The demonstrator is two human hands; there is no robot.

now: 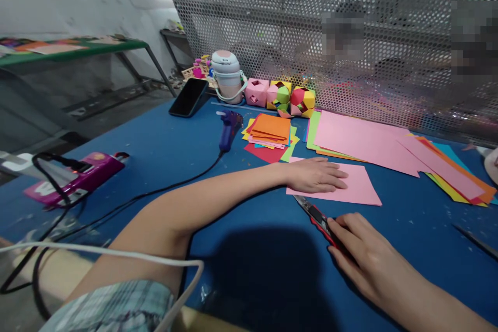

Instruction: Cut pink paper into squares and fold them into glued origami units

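Note:
My left hand [317, 175] lies flat, fingers stretched out, on a small pink paper sheet [356, 187] on the blue table [241, 249]. My right hand [360, 246] is closed round a red and black utility knife [314, 212]. The knife's blade tip rests at the near edge of the pink sheet, just below my left fingers.
A stack of coloured paper squares [270, 132] and large pink sheets [361, 140] lie behind. A purple glue gun [229, 127] with its cable, a phone [189, 97], a pale bottle [227, 77], folded paper cubes [290, 96] and a magenta device [83, 174] stand around. A perforated metal screen [350, 21] closes the back.

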